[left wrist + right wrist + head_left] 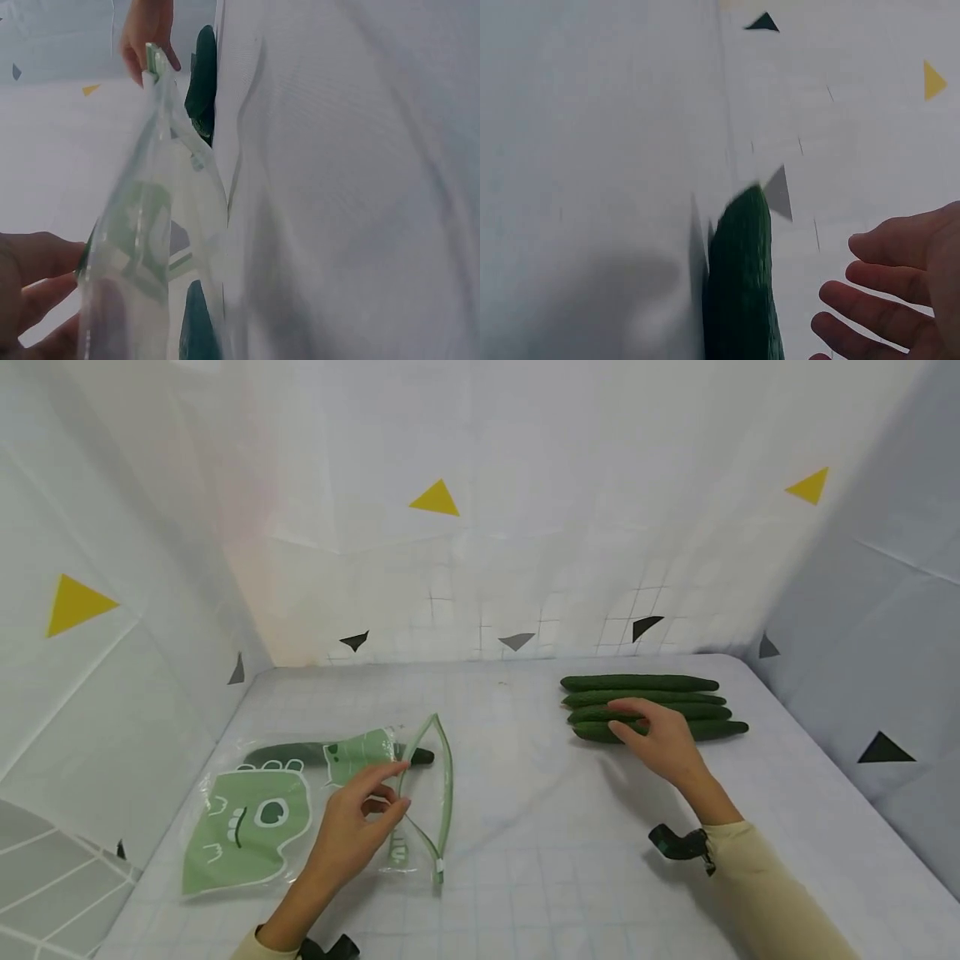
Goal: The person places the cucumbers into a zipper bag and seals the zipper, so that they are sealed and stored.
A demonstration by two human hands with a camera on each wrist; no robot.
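The right hand (667, 745) hangs over the nearest of four cucumbers (637, 682), thumb and fingers spread and curved loosely, holding nothing. It covers parts of the nearer cucumbers. The right wrist view shows a gap between the fingers and a cucumber, which is cut off by the lower border, as is part of the hand. The cucumbers lie side by side at the far right of the desk (517, 877), close to its far and right edges, the three farther ones partly screened by their neighbours.

The left hand (352, 831) is at the mouth of a clear bag (247, 827) with a green print. Its thumb and index fingertip stand apart along the rim; whether the other fingers pinch the film I cannot tell, since the hand hides that spot and the left wrist view crops it. Another cucumber (288, 752) lies in the bag, hazy through the film, its middle masked by the print; its dark tip shows within the mouth, though I cannot tell if it passes the rim.

The green zip (447, 768) bows apart in a narrow loop, its slider (439, 865) at the near end. The bag reaches close to the desk's left edge. A broad stretch of desk separates mouth and cucumbers, with more room towards the near side. The left sleeve (258, 947) is cropped below.
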